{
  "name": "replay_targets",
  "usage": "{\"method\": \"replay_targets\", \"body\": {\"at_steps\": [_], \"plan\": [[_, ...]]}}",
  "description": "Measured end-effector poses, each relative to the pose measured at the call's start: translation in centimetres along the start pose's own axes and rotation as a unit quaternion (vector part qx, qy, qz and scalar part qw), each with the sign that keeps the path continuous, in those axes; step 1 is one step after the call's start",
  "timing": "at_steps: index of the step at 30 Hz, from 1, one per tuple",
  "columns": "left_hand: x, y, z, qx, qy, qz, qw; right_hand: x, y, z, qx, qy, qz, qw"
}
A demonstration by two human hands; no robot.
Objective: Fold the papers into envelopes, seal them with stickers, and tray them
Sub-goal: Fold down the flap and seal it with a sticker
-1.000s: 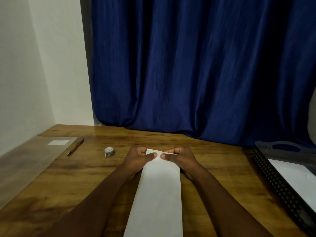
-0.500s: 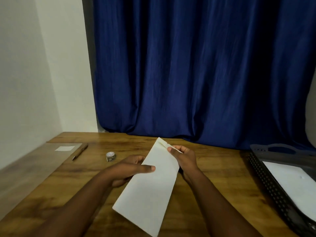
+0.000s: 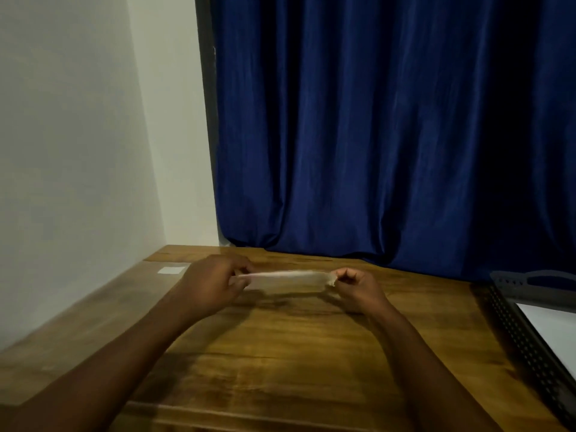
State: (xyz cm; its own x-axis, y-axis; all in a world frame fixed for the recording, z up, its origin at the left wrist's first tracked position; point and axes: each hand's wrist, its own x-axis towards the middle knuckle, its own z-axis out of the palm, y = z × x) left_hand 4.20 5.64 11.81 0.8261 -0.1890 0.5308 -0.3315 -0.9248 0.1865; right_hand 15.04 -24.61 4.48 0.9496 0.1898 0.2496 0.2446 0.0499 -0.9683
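Note:
The folded white paper (image 3: 286, 280) hangs crosswise just above the wooden table (image 3: 280, 353), blurred by motion and seen almost edge-on. My left hand (image 3: 212, 285) grips its left end with curled fingers. Its right end is pinched by my right hand (image 3: 355, 286). A black perforated tray (image 3: 523, 338) stands at the right edge of the table with white paper (image 3: 554, 325) lying in it. The sticker roll is hidden behind my left hand.
A small white slip (image 3: 170, 270) lies at the far left of the table beside the white wall (image 3: 78, 182). A dark blue curtain (image 3: 389, 135) hangs behind the table's far edge.
The paper was lifted off the table and turned from lengthwise to crosswise. My hands moved apart to its two ends. The camera swung left.

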Motion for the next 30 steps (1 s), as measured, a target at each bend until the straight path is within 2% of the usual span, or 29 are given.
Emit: {"method": "replay_targets", "body": {"at_steps": [2,7,11,14,19,25,30], "plan": [[-2.5,-0.4,1.1,0.009,0.036,0.042,0.998,-0.3,0.2,-0.4,-0.034,-0.059,0.009,0.998],[-8.4,-0.7,4.8,0.015,0.008,0.044,0.999,-1.1,0.5,-0.7,-0.199,-0.178,0.04,0.963],[-9.8,-1.3,5.6,-0.052,-0.008,0.016,0.998,-1.3,0.1,-0.7,-0.283,-0.195,0.062,0.937],[-9.7,-1.4,5.8,-0.09,-0.033,0.009,0.995,-1.3,-0.2,-0.7,-0.262,-0.196,0.091,0.941],[-9.4,-1.9,6.2,-0.09,-0.044,0.007,0.995,-1.3,0.0,0.2,-0.224,-0.165,0.097,0.956],[-9.5,-2.1,7.0,-0.091,-0.04,-0.006,0.995,-1.2,-0.4,0.3,-0.228,-0.169,0.132,0.95],[-9.6,-2.2,7.1,-0.09,-0.041,-0.014,0.995,-1.0,-0.5,1.1,-0.155,-0.171,0.19,0.954]]}}
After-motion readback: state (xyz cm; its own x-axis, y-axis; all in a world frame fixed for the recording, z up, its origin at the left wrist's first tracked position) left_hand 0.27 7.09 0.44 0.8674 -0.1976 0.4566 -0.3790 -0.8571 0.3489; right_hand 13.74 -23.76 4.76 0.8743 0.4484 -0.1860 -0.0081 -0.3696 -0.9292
